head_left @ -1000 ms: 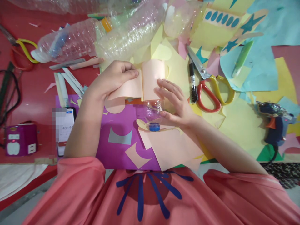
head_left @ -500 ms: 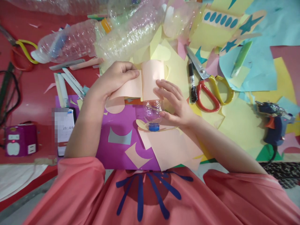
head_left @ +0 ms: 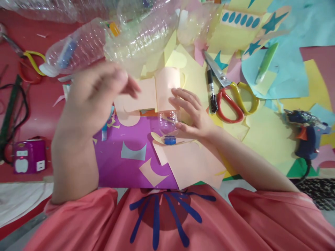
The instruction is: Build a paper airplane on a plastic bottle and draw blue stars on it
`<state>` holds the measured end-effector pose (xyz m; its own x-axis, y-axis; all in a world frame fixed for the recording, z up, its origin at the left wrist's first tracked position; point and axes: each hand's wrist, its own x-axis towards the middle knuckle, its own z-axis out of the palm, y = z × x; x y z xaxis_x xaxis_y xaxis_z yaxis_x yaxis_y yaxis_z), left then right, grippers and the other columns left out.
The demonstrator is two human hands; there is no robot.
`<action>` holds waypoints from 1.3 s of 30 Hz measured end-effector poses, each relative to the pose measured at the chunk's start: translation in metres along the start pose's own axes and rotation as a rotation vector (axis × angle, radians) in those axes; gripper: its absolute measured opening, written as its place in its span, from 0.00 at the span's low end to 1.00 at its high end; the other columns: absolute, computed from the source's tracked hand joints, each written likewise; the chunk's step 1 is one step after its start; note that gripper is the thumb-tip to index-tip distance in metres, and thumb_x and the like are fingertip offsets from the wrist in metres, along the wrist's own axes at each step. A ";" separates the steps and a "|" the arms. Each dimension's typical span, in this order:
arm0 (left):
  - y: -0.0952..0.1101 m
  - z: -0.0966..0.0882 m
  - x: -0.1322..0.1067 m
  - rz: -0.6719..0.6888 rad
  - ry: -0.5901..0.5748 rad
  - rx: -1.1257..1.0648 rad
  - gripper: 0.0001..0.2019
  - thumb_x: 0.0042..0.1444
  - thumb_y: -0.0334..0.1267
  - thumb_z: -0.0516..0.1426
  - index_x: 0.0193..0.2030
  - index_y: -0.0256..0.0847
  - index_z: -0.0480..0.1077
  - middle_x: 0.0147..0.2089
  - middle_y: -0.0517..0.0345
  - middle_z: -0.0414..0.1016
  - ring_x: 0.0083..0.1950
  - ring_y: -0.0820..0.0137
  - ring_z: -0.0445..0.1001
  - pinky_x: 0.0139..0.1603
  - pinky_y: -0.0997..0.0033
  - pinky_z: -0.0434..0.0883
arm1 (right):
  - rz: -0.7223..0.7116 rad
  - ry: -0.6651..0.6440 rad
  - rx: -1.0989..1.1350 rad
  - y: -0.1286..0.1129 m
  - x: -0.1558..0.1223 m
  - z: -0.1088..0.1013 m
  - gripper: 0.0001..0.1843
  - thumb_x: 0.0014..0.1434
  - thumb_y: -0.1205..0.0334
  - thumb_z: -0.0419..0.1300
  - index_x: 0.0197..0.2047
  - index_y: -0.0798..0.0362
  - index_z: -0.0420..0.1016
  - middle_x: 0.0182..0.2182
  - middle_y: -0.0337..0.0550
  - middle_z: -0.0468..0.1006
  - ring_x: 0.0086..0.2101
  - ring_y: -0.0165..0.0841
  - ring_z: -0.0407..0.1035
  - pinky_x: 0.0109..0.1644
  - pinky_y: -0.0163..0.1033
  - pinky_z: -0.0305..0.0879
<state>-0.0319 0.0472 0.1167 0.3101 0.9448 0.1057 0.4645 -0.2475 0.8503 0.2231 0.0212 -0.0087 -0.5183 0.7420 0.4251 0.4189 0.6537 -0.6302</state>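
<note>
Over the purple sheet [head_left: 115, 170], the peach paper [head_left: 160, 91] curls round the capped bottle piece [head_left: 169, 124], both pinched by the right hand [head_left: 195, 116] alone; the left hand [head_left: 94, 96] has just lifted off, fingers loose and empty.

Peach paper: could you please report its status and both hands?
Left hand open, in the air, off the paper. Right hand holds peach paper against small bottle. Scissors beside, clear.

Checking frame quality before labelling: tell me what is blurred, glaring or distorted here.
Head view: the left hand is smeared by motion blur; the right hand and scissors are sharp; light washes out the peach paper; the wide lens bends the scene's edges.
</note>
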 end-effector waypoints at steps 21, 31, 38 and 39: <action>-0.046 0.067 -0.038 -0.142 -0.286 0.196 0.41 0.59 0.72 0.36 0.71 0.52 0.52 0.73 0.49 0.56 0.77 0.51 0.44 0.75 0.41 0.42 | 0.065 -0.013 -0.024 -0.001 0.002 0.001 0.34 0.61 0.35 0.50 0.64 0.44 0.64 0.69 0.47 0.59 0.69 0.49 0.51 0.70 0.66 0.52; -0.065 0.090 -0.029 -0.039 -0.138 0.049 0.44 0.56 0.75 0.31 0.66 0.52 0.63 0.58 0.50 0.76 0.68 0.56 0.64 0.67 0.51 0.64 | 0.111 -0.035 -0.006 -0.005 0.003 -0.002 0.35 0.59 0.33 0.49 0.62 0.44 0.66 0.69 0.47 0.59 0.68 0.50 0.53 0.68 0.66 0.55; -0.063 0.093 -0.036 0.011 -0.205 0.010 0.42 0.58 0.73 0.33 0.67 0.50 0.60 0.56 0.50 0.77 0.67 0.56 0.66 0.68 0.52 0.60 | 0.005 0.096 -0.002 -0.008 -0.002 -0.004 0.27 0.63 0.43 0.50 0.61 0.43 0.67 0.63 0.45 0.68 0.63 0.47 0.63 0.65 0.62 0.61; -0.062 0.093 -0.038 0.012 -0.209 0.014 0.42 0.58 0.73 0.32 0.67 0.50 0.60 0.56 0.50 0.76 0.67 0.57 0.66 0.69 0.52 0.59 | -0.008 0.118 -0.018 -0.009 -0.002 -0.004 0.26 0.63 0.45 0.50 0.62 0.43 0.66 0.62 0.45 0.69 0.62 0.46 0.64 0.65 0.61 0.62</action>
<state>0.0049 0.0071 0.0121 0.4804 0.8770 0.0057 0.4704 -0.2632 0.8423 0.2235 0.0142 -0.0016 -0.4309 0.7486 0.5040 0.4293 0.6612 -0.6152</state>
